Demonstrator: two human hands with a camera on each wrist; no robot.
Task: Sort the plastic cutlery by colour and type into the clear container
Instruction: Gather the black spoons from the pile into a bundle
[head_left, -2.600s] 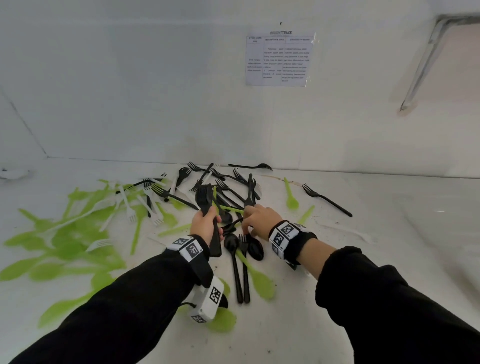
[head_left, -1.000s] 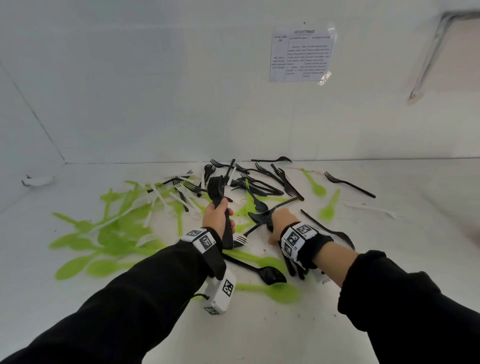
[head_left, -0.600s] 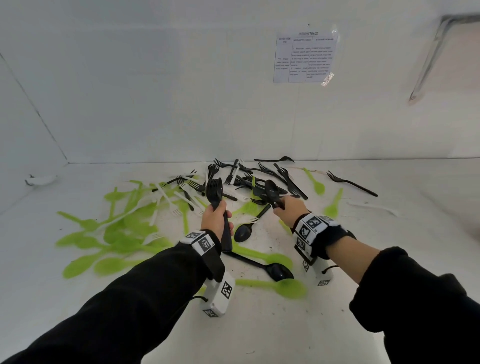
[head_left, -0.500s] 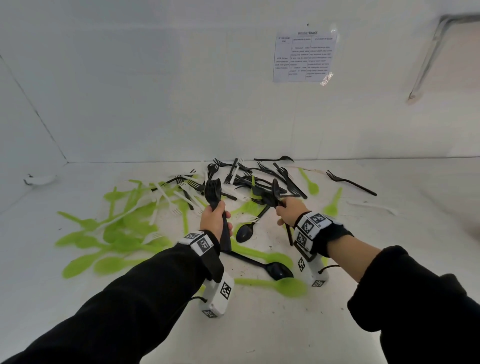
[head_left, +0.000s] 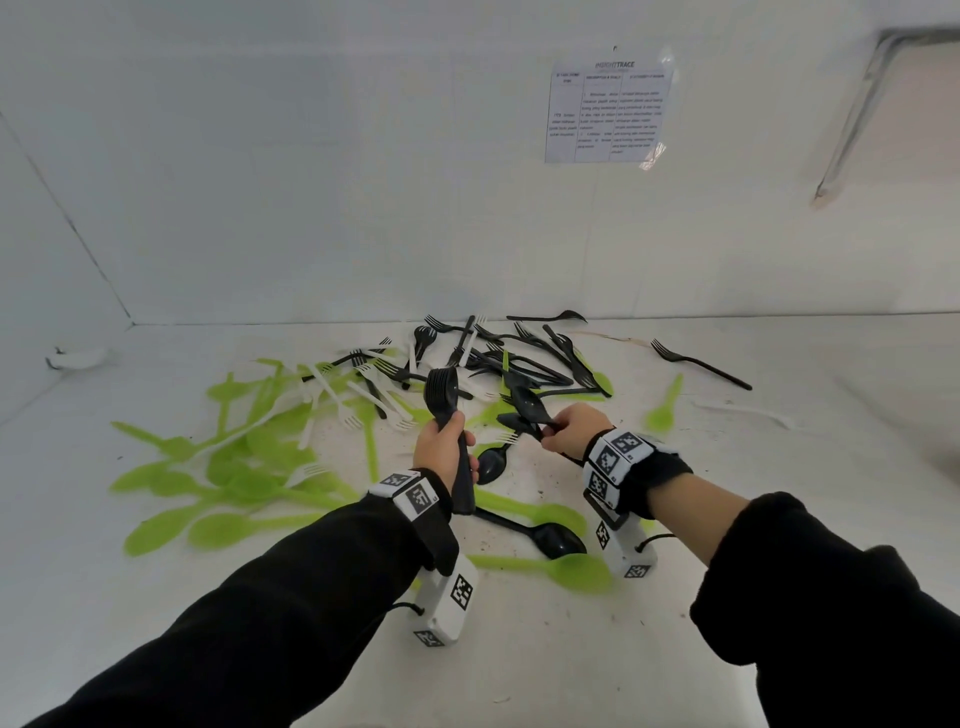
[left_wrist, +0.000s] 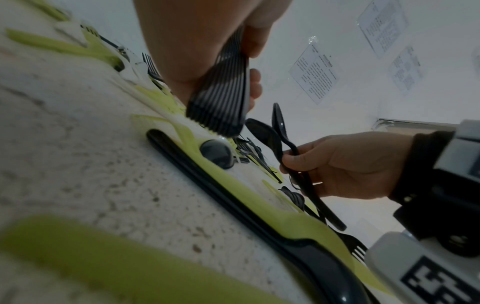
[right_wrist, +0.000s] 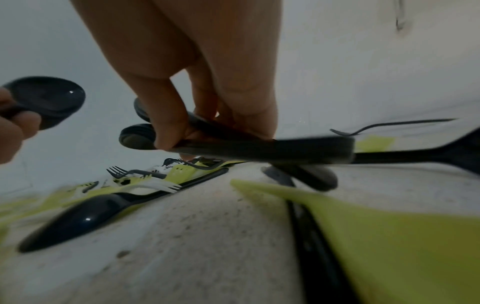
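While our left hand (head_left: 441, 441) grips a stack of black spoons (head_left: 448, 410) upright by the handles, bowls up, our right hand (head_left: 574, 428) holds two more black spoons (head_left: 524, 410) just beside it, bowls pointing toward the stack. From the left wrist we see our right fingers (left_wrist: 293, 160) curled round those two handles, and the stack's handle ends hanging just above the counter (head_left: 779, 493). Both hands are raised over the middle of the counter.

Under them lie a black spoon (head_left: 540, 535) and two green spoons (head_left: 566, 571) near the front. Another black spoon (head_left: 491, 462) lies between our wrists. A spread of green spoons (head_left: 218, 467) mixed with white forks (head_left: 353, 400) covers the left side. Black forks (head_left: 524, 348) are heaped toward the back edge, and one black fork (head_left: 701, 364) lies apart toward the back right, with a green spoon (head_left: 665, 405) near it. A printed sheet (head_left: 608, 111) hangs on the back wall. We cannot see the container in any view.
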